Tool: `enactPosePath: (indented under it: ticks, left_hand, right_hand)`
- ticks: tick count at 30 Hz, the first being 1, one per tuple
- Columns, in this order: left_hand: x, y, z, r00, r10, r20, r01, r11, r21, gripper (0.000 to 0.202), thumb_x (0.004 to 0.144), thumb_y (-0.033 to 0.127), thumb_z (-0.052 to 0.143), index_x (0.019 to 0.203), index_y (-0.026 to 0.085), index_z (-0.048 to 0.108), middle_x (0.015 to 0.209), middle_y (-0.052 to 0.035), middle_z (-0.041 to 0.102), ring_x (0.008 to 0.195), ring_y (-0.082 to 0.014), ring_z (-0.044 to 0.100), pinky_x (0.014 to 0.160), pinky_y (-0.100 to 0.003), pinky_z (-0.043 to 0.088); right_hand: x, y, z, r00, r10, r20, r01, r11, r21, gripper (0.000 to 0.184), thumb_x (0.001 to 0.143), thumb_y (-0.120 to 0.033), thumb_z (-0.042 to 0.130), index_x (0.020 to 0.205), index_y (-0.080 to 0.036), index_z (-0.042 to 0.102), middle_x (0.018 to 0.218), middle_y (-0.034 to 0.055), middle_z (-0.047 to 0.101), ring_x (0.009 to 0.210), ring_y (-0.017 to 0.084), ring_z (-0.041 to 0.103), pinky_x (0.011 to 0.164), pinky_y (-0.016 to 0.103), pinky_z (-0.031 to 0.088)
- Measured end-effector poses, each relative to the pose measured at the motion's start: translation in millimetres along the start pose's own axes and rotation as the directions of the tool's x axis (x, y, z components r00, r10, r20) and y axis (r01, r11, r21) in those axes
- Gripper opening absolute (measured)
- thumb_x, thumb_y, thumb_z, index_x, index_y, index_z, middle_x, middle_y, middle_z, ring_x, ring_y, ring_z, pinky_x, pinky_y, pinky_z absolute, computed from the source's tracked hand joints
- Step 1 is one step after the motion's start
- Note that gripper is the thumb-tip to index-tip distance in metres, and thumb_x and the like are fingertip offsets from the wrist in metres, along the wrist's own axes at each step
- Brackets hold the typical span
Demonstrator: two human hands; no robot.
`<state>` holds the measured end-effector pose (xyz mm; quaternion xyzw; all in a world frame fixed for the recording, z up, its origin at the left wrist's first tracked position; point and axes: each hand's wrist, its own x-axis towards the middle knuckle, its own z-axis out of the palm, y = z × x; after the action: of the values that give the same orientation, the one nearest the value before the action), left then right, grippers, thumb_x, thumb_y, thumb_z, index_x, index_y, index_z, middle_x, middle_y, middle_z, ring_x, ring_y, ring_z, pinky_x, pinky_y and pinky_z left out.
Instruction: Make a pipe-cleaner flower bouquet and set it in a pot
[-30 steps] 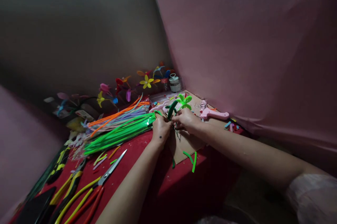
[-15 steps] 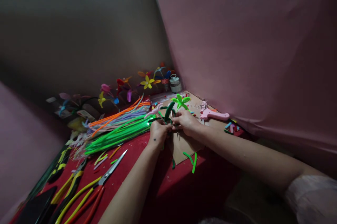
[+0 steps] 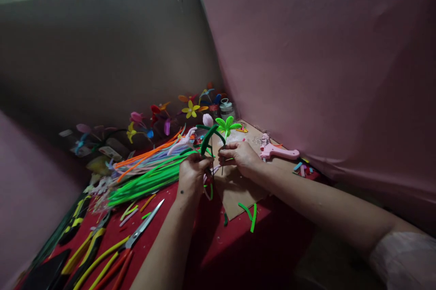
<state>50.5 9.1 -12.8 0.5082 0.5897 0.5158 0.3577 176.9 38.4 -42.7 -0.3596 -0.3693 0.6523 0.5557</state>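
Note:
My left hand (image 3: 194, 174) is closed around the stems of a pipe-cleaner flower with dark green leaves (image 3: 208, 139) and a pale pink bud (image 3: 207, 120) at its top. Beside it, my right hand (image 3: 242, 156) pinches the thin dark stem of a bright green pipe-cleaner flower (image 3: 228, 125), which stands upright with its petals spread. The two stems are close together but a small gap shows between the hands. Both hands are above a brown board (image 3: 235, 190). Fingers hide part of the stems.
Bundled pipe cleaners (image 3: 150, 176) lie to the left, with scissors (image 3: 136, 231) and pliers (image 3: 91, 240) nearer me. A pink glue gun (image 3: 279, 151) rests on the right. Finished flowers (image 3: 190, 109) and a lidded jar (image 3: 226, 109) stand behind. Green offcuts (image 3: 252, 217) lie in front.
My hands have moved slightly apart, the left one shifting left. The green flower has risen in my right hand, and the pale pink bud now shows above the dark leaves.

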Motion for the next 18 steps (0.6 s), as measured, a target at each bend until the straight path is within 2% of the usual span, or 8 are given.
enactPosePath:
  ticks: [4,8,13,18]
  left_hand:
    - [-2,3,0.3,1.0,0.015,0.003,-0.015,0.999,-0.038,0.017,0.052,0.019,0.066,0.054,0.015,0.05,0.042,0.0052,0.05,0.037,-0.0068,0.041,0.038,-0.02,0.03]
    - [-2,2,0.5,0.998,0.06,0.01,-0.059,0.997,-0.04,0.017,0.054,0.019,0.066,0.054,0.016,0.049,0.044,0.0052,0.052,0.037,-0.0071,0.042,0.04,-0.021,0.032]
    - [-2,4,-2.9,0.995,0.1,0.026,-0.099,0.994,-0.046,0.016,0.057,0.021,0.064,0.054,0.017,0.049,0.044,0.0047,0.052,0.036,-0.0079,0.043,0.04,-0.022,0.033]
    - [2,-3,-4.0,0.996,0.093,0.01,-0.091,0.987,-0.133,0.018,0.054,0.019,0.065,0.056,0.017,0.047,0.044,0.0057,0.053,0.035,-0.0074,0.042,0.037,-0.021,0.031]
  right_hand:
    - [-4,5,4,0.998,-0.014,0.059,0.015,1.0,-0.015,0.023,0.056,-0.026,0.079,0.066,-0.01,0.066,0.055,0.001,0.06,0.05,0.01,0.055,0.056,0.026,0.048]
    - [-9,8,10,0.992,-0.078,0.099,0.078,0.997,0.002,0.033,0.052,-0.034,0.08,0.073,-0.01,0.07,0.061,0.0035,0.064,0.056,0.013,0.059,0.058,0.028,0.049]
    - [-12,6,16,0.981,-0.138,0.138,0.134,0.99,0.035,0.033,0.053,-0.036,0.079,0.072,-0.011,0.071,0.062,0.003,0.065,0.057,0.013,0.059,0.059,0.028,0.049]
    - [-9,6,13,0.963,-0.086,0.255,0.072,0.995,0.062,0.031,0.055,-0.035,0.078,0.072,-0.01,0.07,0.063,0.0026,0.064,0.058,0.013,0.059,0.06,0.029,0.049]
